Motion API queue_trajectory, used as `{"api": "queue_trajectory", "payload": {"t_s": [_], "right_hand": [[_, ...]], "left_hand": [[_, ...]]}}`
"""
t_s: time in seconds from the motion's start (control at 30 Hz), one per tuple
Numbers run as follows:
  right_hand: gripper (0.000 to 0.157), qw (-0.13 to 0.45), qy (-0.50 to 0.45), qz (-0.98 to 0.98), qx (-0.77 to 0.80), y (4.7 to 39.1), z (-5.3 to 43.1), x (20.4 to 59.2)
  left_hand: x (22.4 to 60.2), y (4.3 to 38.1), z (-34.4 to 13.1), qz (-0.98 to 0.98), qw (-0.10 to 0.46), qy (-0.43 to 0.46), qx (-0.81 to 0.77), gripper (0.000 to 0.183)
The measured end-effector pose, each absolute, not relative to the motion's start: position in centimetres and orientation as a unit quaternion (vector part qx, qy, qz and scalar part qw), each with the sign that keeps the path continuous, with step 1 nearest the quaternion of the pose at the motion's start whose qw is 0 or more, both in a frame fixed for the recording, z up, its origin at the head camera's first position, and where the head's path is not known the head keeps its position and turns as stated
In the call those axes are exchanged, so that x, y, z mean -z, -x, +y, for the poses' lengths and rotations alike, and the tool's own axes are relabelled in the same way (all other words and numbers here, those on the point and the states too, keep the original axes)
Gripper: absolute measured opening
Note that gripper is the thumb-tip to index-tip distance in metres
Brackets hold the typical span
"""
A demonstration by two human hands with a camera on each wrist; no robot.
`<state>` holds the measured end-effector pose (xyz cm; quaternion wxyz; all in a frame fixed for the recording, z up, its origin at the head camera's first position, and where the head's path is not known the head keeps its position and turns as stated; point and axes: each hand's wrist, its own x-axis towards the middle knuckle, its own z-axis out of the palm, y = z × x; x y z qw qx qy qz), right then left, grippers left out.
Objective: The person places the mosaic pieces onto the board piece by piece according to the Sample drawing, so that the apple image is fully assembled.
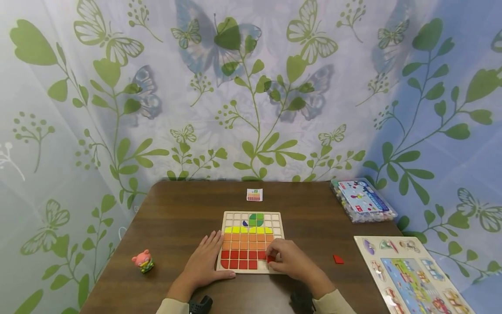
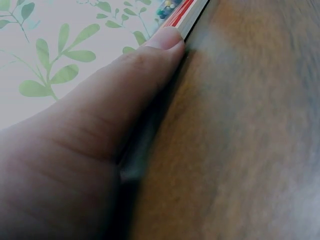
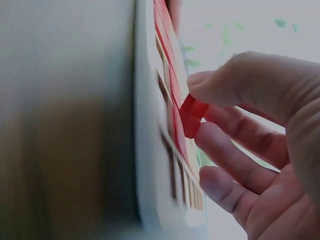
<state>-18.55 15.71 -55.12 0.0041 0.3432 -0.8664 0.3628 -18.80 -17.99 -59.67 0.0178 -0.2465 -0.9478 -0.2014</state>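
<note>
A wooden grid board (image 1: 278, 229) lies at the middle of the table with rows of red, orange and yellow tiles, plus green pieces and a blue one near its top. My left hand (image 1: 203, 259) rests flat at the board's lower left, its thumb (image 2: 145, 60) along the near edge. Over the lower right of the board is my right hand (image 1: 290, 259). Its thumb and fingers pinch a red tile (image 3: 193, 117) close above the bottom red rows. Bare cells show beside the tile in the right wrist view.
A loose red piece (image 1: 338, 259) lies right of the board. Farther right are a picture puzzle board (image 1: 362, 253) and a clear box of beads (image 1: 364, 200). A small printed card (image 1: 254, 195) lies behind the board, and a pink figurine (image 1: 143, 261) stands at the left.
</note>
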Motion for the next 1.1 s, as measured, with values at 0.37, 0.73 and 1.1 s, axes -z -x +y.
{"api": "queue_trajectory", "payload": {"t_s": [0.37,0.73,1.1], "right_hand": [[0.021,-0.03,-0.368,-0.858,-0.357,18.7,13.0,55.3],[0.019,0.0,-0.336,-0.889,-0.31,18.6,16.7,54.1],[0.033,0.023,-0.221,-0.946,-0.237,17.8,28.7,53.5]], "left_hand": [[59.7,18.8,-18.0,-0.949,0.014,0.247,0.193,0.128],[59.6,18.9,-17.8,-0.947,0.012,0.249,0.202,0.127],[59.7,18.8,-17.9,-0.949,0.02,0.244,0.197,0.128]]}}
